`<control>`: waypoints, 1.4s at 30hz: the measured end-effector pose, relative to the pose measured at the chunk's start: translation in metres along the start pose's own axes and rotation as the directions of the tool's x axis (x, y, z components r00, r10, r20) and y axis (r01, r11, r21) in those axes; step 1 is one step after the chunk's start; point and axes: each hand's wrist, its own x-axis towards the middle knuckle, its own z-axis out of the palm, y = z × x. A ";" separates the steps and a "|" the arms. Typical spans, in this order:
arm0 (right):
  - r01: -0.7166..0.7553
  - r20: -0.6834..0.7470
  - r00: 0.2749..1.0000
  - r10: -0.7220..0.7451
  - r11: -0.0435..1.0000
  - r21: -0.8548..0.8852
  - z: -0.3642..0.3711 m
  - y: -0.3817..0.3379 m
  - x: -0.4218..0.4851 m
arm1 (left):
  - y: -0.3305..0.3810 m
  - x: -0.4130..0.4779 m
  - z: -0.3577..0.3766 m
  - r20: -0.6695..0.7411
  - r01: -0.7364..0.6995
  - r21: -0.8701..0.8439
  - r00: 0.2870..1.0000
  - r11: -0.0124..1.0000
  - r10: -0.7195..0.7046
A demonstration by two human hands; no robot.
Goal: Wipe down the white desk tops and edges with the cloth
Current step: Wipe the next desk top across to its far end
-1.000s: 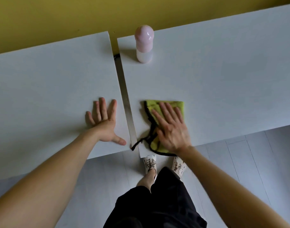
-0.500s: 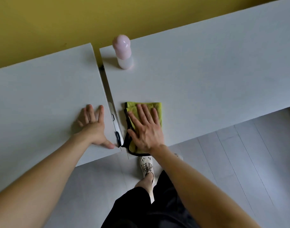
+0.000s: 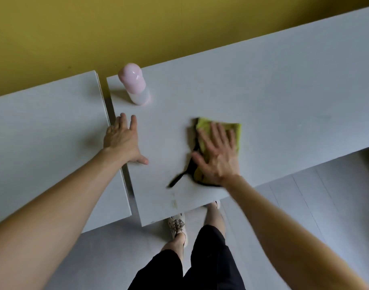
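Two white desks stand side by side against a yellow wall: the left desk [image 3: 43, 143] and the right desk [image 3: 284, 91], with a narrow gap between them. A green cloth with black trim [image 3: 237, 130] lies flat on the right desk near its front edge. My right hand [image 3: 218, 155] presses flat on the cloth with fingers spread; a black strap trails off to the left. My left hand [image 3: 122, 140] rests flat with straight fingers across the gap, mostly on the right desk's left edge.
A pink-capped bottle [image 3: 135, 86] stands upright at the back left corner of the right desk, just beyond my left hand. Grey floor [image 3: 305, 206] shows below the desks' front edges, with my legs and shoes there.
My right hand has slid the cloth to the right, away from the gap. My left hand has moved from the left desk onto the right desk's left edge.
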 end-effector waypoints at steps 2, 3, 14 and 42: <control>0.270 0.079 0.960 -0.270 0.963 0.013 0.011 -0.044 -0.017 | 0.003 0.010 0.004 0.036 0.030 -0.036 0.999 0.999 -0.029; 0.361 0.117 0.925 -0.362 0.932 0.029 0.014 -0.059 -0.022 | 0.005 0.014 0.006 0.061 0.029 -0.036 0.998 0.999 -0.027; 0.140 0.078 0.988 -0.136 0.989 -0.045 -0.032 0.113 0.197 | 0.021 0.010 0.003 0.141 0.095 -0.090 0.987 0.991 -0.081; 0.710 0.210 0.683 -0.700 0.703 0.035 -0.012 0.001 0.143 | 0.011 0.070 -0.056 -0.067 0.201 -0.858 0.868 0.472 -0.492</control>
